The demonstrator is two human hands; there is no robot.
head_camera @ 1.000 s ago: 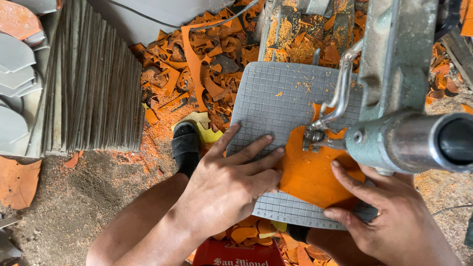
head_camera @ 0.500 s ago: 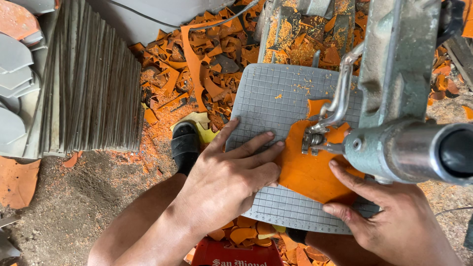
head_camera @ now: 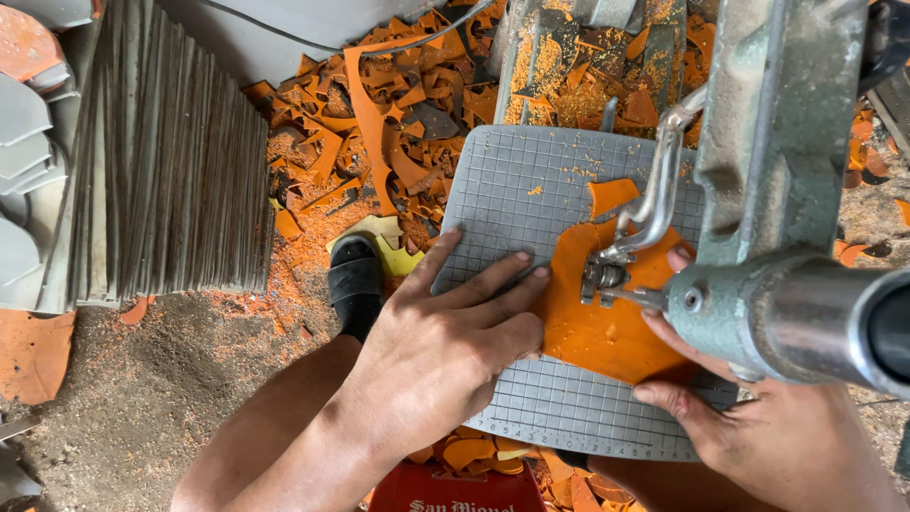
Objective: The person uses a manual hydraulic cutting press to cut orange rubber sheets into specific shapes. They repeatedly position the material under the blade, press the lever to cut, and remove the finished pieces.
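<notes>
Your left hand (head_camera: 445, 346) lay flat, fingers spread, pressing the flat orange ceramic piece (head_camera: 592, 322) on the grey gridded cutting plate (head_camera: 531, 190), your right hand (head_camera: 758, 431) open at five o'clock steadying its edge, metal cutter head (head_camera: 607, 277) over it.

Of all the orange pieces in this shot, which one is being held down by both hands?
The large orange sheet on the gridded plate, pinned by left hand and right hand; other scraps lie loose.

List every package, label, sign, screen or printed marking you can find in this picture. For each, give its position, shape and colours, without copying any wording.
Red crate: bottom edge, below the left hand; rectangular, red with white lettering.
Grid plate: centre, under both hands; grey, ruled in squares, a row of numerals along its near edge.
No screens or signs.
</notes>
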